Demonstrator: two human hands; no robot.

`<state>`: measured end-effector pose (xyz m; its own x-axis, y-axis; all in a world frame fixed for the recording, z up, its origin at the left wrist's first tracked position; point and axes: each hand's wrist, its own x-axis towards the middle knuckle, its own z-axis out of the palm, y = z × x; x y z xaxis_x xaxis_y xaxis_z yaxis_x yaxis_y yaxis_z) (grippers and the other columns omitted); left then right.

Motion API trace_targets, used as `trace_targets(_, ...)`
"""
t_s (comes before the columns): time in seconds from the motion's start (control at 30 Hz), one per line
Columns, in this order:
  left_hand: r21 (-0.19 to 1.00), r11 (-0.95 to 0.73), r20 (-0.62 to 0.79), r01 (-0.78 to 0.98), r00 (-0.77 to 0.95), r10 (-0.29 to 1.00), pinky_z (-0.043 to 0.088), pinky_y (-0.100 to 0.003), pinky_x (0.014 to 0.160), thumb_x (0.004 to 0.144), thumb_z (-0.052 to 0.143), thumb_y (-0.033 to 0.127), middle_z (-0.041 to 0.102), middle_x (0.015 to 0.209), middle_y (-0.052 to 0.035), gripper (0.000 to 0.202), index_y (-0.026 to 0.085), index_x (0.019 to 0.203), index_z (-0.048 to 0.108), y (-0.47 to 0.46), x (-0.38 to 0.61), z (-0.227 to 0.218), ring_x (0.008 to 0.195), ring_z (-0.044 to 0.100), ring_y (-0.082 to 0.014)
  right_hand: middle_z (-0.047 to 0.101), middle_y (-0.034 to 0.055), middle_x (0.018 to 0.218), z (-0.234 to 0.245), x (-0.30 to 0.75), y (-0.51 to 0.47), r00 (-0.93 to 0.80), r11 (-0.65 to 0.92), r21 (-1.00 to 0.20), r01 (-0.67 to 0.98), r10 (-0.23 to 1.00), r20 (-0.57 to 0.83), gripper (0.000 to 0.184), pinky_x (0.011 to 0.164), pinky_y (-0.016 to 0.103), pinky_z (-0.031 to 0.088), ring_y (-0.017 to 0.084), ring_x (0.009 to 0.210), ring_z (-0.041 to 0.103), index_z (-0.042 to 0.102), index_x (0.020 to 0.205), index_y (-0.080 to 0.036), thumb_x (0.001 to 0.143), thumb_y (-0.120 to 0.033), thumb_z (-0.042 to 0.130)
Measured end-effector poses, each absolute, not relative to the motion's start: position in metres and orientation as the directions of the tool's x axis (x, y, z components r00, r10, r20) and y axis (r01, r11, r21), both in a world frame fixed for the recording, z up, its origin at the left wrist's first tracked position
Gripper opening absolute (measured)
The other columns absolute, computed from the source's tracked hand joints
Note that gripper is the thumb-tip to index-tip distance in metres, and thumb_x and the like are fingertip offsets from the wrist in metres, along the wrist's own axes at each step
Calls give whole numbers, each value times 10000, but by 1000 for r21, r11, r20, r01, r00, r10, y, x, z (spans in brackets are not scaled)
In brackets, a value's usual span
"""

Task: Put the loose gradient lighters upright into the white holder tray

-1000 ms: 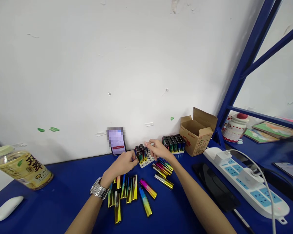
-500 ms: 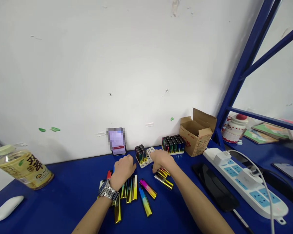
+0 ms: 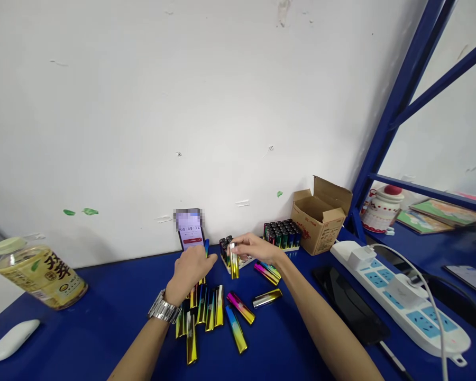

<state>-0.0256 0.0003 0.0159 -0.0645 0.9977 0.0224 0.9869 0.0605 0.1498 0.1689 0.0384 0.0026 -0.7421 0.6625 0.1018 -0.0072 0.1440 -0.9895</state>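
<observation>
My right hand pinches a gold lighter upright over the white tray, which has a few lighters standing in it. My left hand, a metal watch on its wrist, is closed round a lighter whose blue end shows by the fingers. Several shiny coloured lighters lie loose on the blue table below my hands, with a few more to the right.
A full tray of lighters and an open cardboard box stand by the wall. A phone leans on the wall. A bottle and a white mouse lie left; a power strip and a dark phone lie right.
Both hands dropped to the loose lighters, closed on one each and rose. My right hand now has a gold lighter at the tray; my left lifted one toward it.
</observation>
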Motion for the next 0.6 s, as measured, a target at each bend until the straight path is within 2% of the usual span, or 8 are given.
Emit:
trace_targets(0.13, 263, -11, 175, 965, -37, 984, 323, -276, 496, 790, 411, 342, 583, 568, -61, 210, 202, 641, 463, 1, -24, 25, 576, 591, -224, 563, -4, 771, 3, 164, 39, -536, 11, -944, -329, 821, 196, 257, 588, 226, 410, 103, 653, 526, 539, 778, -177, 768, -410, 647)
trace_targets(0.23, 456, -110, 244, 883, -4, 970, 341, -264, 516, 774, 414, 296, 538, 488, -4, 160, 219, 634, 429, -1, -19, 26, 531, 581, -198, 603, -8, 724, 4, 160, 38, -496, -52, -904, -424, 849, 184, 330, 539, 255, 429, 133, 577, 575, 435, 803, -215, 789, -499, 603)
trace_targets(0.3, 591, -161, 256, 790, 5, 967, 371, -260, 538, 768, 416, 283, 544, 480, 15, 143, 218, 643, 441, -2, -16, 24, 529, 597, -188, 559, -51, 602, 3, 159, 38, -449, -27, -906, -423, 874, 184, 333, 470, 239, 387, 109, 447, 501, 407, 818, -230, 809, -522, 567)
trace_targets(0.37, 699, -226, 273, 679, 40, 961, 406, -265, 571, 763, 435, 283, 588, 537, 12, 118, 210, 681, 480, -3, -14, 21, 585, 627, -190, 455, -97, 507, 2, 159, 38, -399, 26, -918, -397, 895, 198, 301, 423, 210, 311, 71, 374, 369, 423, 824, -230, 818, -492, 570)
trace_targets(0.5, 866, -321, 277, 384, 166, 946, 461, -296, 679, 752, 483, 279, 640, 693, -9, 120, 195, 811, 544, -3, -11, 17, 741, 642, -199, 333, -104, 478, -5, 159, 42, -368, 149, -946, -289, 894, 254, 276, 420, 216, 234, 53, 393, 272, 492, 738, -191, 802, -436, 603)
trace_targets(0.6, 947, -269, 238, 174, 180, 954, 463, -291, 657, 744, 476, 243, 591, 653, 7, 87, 188, 783, 532, -4, -6, 18, 670, 595, -165, 258, -103, 448, -8, 157, 43, -370, 171, -960, -222, 896, 245, 367, 419, 231, 182, 48, 390, 227, 460, 597, -185, 776, -467, 613)
